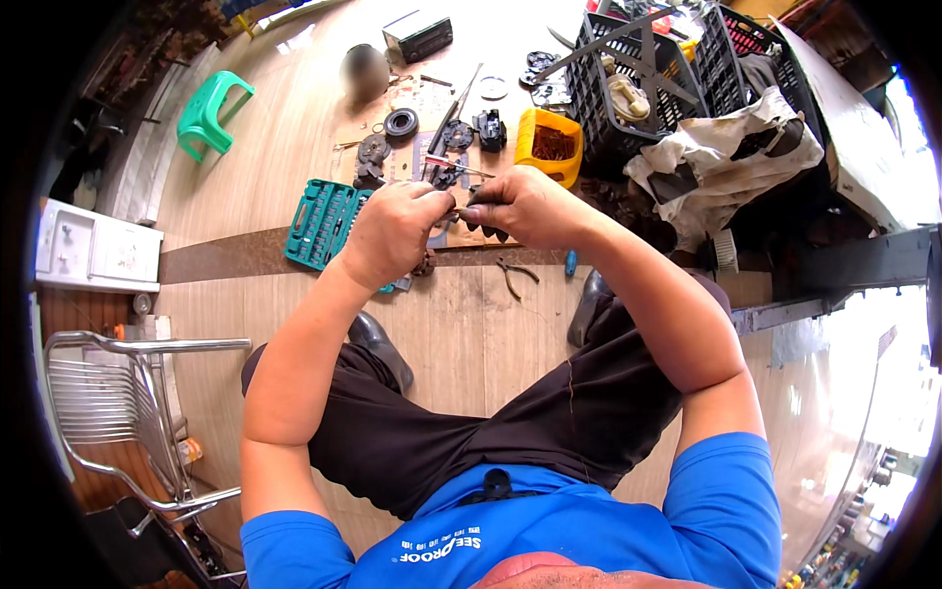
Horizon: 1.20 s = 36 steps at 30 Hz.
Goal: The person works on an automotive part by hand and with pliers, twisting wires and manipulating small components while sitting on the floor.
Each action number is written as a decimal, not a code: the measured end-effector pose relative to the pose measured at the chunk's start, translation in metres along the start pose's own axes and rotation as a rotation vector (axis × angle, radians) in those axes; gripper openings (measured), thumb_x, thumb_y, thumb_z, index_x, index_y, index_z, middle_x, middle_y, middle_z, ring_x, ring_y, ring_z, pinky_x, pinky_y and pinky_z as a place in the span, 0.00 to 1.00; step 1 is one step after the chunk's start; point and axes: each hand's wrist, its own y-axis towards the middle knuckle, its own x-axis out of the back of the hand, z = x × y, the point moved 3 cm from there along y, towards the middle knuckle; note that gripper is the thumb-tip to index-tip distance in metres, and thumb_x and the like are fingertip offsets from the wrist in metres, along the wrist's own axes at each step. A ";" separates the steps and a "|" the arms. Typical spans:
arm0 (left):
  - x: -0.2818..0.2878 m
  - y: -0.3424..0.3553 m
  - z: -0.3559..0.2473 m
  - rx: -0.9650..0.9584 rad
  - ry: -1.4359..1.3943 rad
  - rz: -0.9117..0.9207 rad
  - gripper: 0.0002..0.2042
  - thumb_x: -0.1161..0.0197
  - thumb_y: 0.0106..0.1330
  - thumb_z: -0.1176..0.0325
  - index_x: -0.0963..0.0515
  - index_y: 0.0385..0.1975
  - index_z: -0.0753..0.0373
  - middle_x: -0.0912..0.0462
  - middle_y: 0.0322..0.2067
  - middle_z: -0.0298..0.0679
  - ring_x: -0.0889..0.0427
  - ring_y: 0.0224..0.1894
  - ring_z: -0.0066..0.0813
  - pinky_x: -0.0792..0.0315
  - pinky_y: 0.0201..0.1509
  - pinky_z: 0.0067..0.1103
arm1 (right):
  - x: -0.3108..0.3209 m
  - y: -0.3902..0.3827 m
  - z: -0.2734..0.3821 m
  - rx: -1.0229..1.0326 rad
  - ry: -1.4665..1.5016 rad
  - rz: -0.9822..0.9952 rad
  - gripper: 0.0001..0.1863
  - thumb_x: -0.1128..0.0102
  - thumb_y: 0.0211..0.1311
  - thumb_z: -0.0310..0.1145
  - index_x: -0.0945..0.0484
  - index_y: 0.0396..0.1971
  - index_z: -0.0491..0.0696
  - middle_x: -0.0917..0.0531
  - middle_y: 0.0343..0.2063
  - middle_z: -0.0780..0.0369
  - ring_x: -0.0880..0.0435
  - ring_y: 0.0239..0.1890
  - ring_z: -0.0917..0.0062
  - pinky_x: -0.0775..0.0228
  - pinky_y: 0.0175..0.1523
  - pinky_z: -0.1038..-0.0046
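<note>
My left hand (pixel 392 228) and my right hand (pixel 538 208) meet in front of me above the floor. Both are closed, fingertips pinched together around a small piece too tiny to make out. Beneath and beyond them, dark metal parts lie on a cardboard sheet (pixel 422 108), among them a black ring (pixel 400 123) and a black block-shaped part (pixel 490 130). A slim screwdriver (pixel 461 167) with reddish colouring lies just past my fingers. Partly hidden by my left hand is an open teal socket set case (pixel 324 224).
Pliers (pixel 515 279) and a blue handle (pixel 571 262) lie near my boots. To the right stand a yellow container (pixel 549 147) and black crates (pixel 628 83), with a dirty white cloth (pixel 721 152) beside them. A green stool (pixel 214 113) and metal chair (pixel 108 412) are left.
</note>
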 end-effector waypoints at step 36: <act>-0.014 0.000 0.014 0.569 -0.390 0.272 0.07 0.44 0.63 0.77 0.21 0.38 0.69 0.20 0.30 0.56 0.21 0.34 0.54 0.28 0.38 0.31 | -0.016 0.010 0.004 0.259 -0.766 -0.141 0.05 0.43 0.53 0.29 0.21 0.23 0.45 0.19 0.26 0.55 0.17 0.35 0.60 0.26 0.40 0.61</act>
